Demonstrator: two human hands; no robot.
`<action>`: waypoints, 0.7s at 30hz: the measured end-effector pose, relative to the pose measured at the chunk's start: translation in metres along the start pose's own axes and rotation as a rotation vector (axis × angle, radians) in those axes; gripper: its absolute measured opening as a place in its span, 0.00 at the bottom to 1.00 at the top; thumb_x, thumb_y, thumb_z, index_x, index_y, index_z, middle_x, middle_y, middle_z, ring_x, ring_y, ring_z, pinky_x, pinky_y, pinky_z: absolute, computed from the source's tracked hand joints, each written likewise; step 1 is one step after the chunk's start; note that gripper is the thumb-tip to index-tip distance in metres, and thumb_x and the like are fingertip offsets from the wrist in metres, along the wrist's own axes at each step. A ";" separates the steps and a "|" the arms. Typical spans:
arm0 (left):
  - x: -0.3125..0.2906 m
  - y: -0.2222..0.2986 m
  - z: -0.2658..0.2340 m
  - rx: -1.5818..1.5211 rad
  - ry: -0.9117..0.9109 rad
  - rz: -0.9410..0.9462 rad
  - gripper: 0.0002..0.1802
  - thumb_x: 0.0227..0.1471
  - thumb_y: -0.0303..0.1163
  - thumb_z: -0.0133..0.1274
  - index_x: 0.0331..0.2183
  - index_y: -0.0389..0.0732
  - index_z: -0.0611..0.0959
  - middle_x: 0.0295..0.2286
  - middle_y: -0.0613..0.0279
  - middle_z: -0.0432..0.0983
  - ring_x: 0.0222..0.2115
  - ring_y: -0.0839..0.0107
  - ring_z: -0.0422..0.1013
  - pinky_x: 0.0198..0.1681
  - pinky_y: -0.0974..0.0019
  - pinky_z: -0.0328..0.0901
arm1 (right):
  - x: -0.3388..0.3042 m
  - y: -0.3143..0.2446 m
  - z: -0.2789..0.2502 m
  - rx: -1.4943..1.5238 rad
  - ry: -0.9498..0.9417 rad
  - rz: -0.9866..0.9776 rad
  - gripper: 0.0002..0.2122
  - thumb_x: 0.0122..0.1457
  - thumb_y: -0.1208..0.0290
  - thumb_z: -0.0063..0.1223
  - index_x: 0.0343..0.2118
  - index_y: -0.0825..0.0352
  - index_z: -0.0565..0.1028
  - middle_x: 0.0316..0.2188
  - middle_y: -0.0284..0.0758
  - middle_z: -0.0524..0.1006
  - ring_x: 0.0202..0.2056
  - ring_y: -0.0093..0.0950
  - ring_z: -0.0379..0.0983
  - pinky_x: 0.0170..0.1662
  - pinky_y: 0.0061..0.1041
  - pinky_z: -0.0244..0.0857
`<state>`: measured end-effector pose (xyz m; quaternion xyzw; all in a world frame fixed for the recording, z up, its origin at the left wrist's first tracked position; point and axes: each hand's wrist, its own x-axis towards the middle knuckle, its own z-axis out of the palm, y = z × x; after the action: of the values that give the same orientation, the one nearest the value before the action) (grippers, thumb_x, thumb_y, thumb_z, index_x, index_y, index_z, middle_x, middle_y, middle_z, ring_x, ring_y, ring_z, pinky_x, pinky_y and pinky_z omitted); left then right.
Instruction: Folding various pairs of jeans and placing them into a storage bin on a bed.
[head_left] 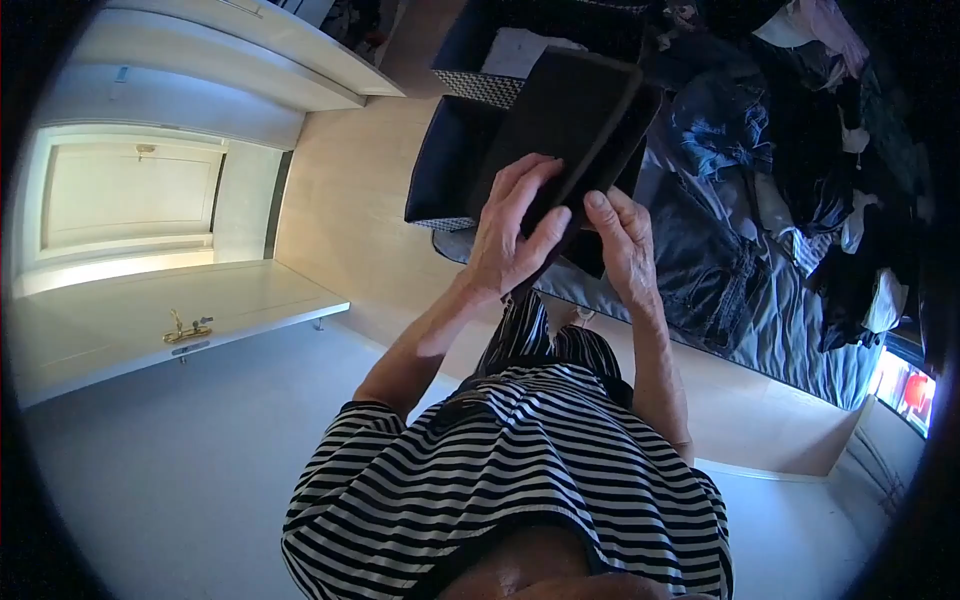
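Observation:
A dark, flat rectangular panel point(565, 105), stiff-looking and seemingly folded double along its long side, is held up in front of my body. Its exact kind does not show. My left hand point(515, 225) lies over its near left part, fingers across the face and thumb along the right edge. At the near right edge, my right hand point(627, 240) pinches it with the thumb on top and fingers curled beneath. The two thumbs are close together but apart. Behind the panel, partly hidden by it, is a dark fabric storage box point(440, 165) with a black-and-white patterned side.
Another dark box point(470, 50) stands beyond, with something white point(525, 50) inside. On the right, a bed with a grey striped cover point(770, 340) carries heaped clothes, including jeans point(710, 270). At left are an open white door point(200, 310) and white cabinet fronts point(220, 50).

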<state>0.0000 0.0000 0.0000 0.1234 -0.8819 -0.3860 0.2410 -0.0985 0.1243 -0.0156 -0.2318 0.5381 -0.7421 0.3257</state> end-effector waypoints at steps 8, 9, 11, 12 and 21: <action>0.007 -0.069 -0.063 -0.336 0.284 -0.627 0.14 0.50 0.31 0.55 0.39 0.35 0.80 0.32 0.60 0.79 0.30 0.68 0.75 0.37 0.68 0.69 | 0.020 -0.016 -0.079 -0.282 0.347 -0.270 0.13 0.62 0.67 0.47 0.20 0.64 0.68 0.17 0.18 0.59 0.21 0.13 0.51 0.23 0.17 0.45; 0.010 -0.069 -0.081 -0.531 0.330 -0.676 0.15 0.49 0.30 0.57 0.40 0.36 0.80 0.34 0.61 0.79 0.31 0.70 0.75 0.38 0.68 0.69 | 0.026 -0.016 -0.097 -0.330 0.408 -0.271 0.12 0.61 0.68 0.47 0.20 0.63 0.70 0.16 0.19 0.60 0.20 0.12 0.52 0.23 0.18 0.46; 0.011 -0.076 -0.111 -0.664 0.209 -0.711 0.20 0.50 0.31 0.56 0.45 0.34 0.77 0.39 0.60 0.77 0.39 0.69 0.73 0.47 0.66 0.66 | 0.036 -0.007 -0.133 -0.294 0.489 -0.045 0.12 0.60 0.63 0.50 0.26 0.66 0.74 0.22 0.23 0.68 0.24 0.15 0.60 0.28 0.16 0.53; 0.005 -0.095 -0.124 -0.692 0.120 -0.677 0.22 0.50 0.31 0.55 0.48 0.35 0.75 0.42 0.59 0.75 0.43 0.69 0.71 0.50 0.65 0.64 | 0.042 0.006 -0.144 -0.264 0.480 -0.010 0.12 0.59 0.62 0.52 0.33 0.67 0.76 0.26 0.27 0.73 0.28 0.18 0.67 0.34 0.17 0.60; 0.024 -0.162 -0.113 -0.912 0.037 -0.724 0.26 0.51 0.32 0.55 0.51 0.34 0.70 0.46 0.57 0.72 0.47 0.65 0.68 0.54 0.63 0.61 | 0.030 0.016 -0.105 0.008 0.342 0.264 0.23 0.55 0.57 0.57 0.46 0.72 0.72 0.42 0.41 0.74 0.45 0.32 0.69 0.50 0.28 0.61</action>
<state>0.0435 -0.1886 -0.0458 0.3078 -0.5239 -0.7822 0.1377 -0.1879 0.1665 -0.0642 -0.0287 0.6083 -0.7235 0.3252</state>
